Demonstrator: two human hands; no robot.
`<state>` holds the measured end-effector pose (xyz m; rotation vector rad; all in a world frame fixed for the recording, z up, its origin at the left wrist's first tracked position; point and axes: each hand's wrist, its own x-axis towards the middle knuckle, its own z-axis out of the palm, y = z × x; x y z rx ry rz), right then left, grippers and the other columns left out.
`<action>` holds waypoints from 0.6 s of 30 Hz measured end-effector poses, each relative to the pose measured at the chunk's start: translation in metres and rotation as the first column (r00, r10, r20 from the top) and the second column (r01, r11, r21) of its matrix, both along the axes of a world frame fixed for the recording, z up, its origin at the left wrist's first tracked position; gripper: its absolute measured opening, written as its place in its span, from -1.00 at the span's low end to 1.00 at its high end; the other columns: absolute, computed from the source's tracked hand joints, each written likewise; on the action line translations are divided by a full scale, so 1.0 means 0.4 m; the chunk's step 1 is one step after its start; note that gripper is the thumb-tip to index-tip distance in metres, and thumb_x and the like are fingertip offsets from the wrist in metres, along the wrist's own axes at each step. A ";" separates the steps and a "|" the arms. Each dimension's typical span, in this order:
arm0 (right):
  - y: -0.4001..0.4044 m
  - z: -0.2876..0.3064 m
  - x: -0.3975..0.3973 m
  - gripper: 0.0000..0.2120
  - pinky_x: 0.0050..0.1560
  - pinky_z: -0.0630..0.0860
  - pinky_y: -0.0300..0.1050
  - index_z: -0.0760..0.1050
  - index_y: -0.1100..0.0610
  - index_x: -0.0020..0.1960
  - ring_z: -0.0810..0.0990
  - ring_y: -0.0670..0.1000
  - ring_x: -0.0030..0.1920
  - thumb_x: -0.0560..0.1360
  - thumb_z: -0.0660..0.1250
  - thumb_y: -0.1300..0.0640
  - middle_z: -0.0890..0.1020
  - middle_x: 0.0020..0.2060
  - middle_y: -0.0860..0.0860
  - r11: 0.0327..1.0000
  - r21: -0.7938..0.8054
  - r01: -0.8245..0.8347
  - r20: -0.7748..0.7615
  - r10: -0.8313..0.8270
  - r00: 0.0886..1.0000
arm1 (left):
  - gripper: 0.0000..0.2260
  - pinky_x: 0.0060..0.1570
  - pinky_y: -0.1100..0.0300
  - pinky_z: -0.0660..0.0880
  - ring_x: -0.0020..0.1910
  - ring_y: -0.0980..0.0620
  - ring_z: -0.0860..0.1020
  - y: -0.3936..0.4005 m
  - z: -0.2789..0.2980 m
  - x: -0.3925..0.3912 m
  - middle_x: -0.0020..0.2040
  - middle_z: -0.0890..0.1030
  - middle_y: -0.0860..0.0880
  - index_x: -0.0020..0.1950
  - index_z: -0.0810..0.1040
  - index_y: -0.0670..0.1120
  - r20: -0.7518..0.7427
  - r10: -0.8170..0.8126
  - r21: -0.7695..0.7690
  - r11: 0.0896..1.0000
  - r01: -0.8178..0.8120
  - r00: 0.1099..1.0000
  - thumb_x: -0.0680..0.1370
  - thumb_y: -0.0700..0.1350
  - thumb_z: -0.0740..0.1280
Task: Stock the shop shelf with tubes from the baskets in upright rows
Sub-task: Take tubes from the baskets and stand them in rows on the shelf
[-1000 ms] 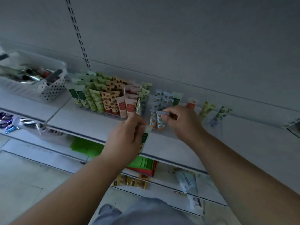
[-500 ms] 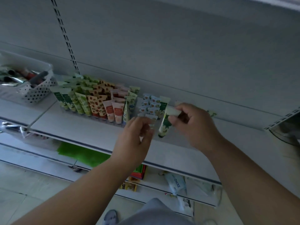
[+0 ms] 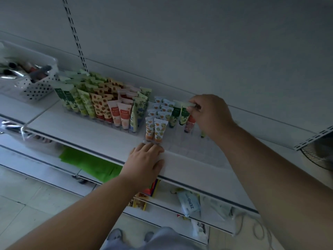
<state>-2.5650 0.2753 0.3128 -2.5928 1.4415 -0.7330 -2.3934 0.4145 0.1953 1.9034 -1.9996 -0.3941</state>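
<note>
**Green tube set into the row**

The right hand [image 3: 210, 115] pinched the crimped top of a green tube [image 3: 184, 114], upright on the shelf [image 3: 189, 165] beside another green tube and just right of the small blue-topped rows. The left hand [image 3: 145, 160] lay flat on the shelf's front edge, fingers straight, holding nothing. A white basket [image 3: 38, 87] of tubes sat at far left.
</note>
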 end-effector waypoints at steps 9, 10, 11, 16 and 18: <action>-0.035 0.007 0.012 -0.77 -0.03 0.26 -0.10 0.64 0.10 0.12 0.46 0.15 0.08 0.52 0.37 0.05 0.62 -0.02 0.07 0.995 -0.096 -0.003 -0.136 -0.010 0.991 | -0.67 0.24 0.06 0.31 0.26 -0.02 0.35 0.003 0.011 -0.005 0.26 0.43 0.08 0.30 0.40 0.08 0.005 -0.004 0.033 0.999 0.004 1.000 0.57 0.14 0.20; -0.036 0.004 0.013 -0.78 -0.03 0.25 -0.10 0.64 0.10 0.11 0.45 0.15 0.09 0.52 0.36 0.04 0.61 0.00 0.07 0.997 -0.082 -0.009 -0.161 -0.005 0.987 | -0.67 0.25 0.06 0.31 0.26 -0.01 0.35 0.002 0.011 -0.005 0.27 0.43 0.09 0.30 0.40 0.09 0.006 -0.006 0.032 0.999 0.005 1.000 0.58 0.14 0.19; -0.036 0.001 0.015 -0.80 -0.03 0.24 -0.09 0.64 0.09 0.09 0.44 0.15 0.11 0.53 0.36 0.04 0.60 0.01 0.07 0.997 -0.072 -0.009 -0.188 -0.004 0.982 | -0.67 0.25 0.06 0.31 0.26 -0.01 0.35 0.002 0.011 -0.004 0.27 0.43 0.09 0.30 0.40 0.09 0.006 -0.007 0.034 0.999 0.007 1.000 0.58 0.14 0.19; -0.022 -0.007 0.012 -0.73 0.10 0.27 -0.05 0.59 0.08 0.19 0.41 0.15 0.19 0.53 0.36 0.03 0.54 0.11 0.07 0.997 -0.071 0.028 -0.195 -0.041 0.980 | -0.68 0.25 0.06 0.31 0.25 -0.01 0.36 0.001 0.011 -0.003 0.25 0.44 0.08 0.29 0.41 0.08 0.001 -0.004 0.031 0.999 0.004 1.000 0.58 0.14 0.19; -0.003 0.001 0.017 -0.71 0.12 0.31 -0.01 0.57 0.11 0.20 0.43 0.16 0.17 0.51 0.37 0.05 0.54 0.09 0.08 0.995 -0.098 0.005 -0.155 -0.021 0.988 | -0.68 0.24 0.08 0.30 0.24 0.00 0.35 -0.003 0.015 -0.004 0.25 0.43 0.10 0.29 0.40 0.10 0.003 0.002 0.048 0.999 -0.002 1.000 0.58 0.15 0.18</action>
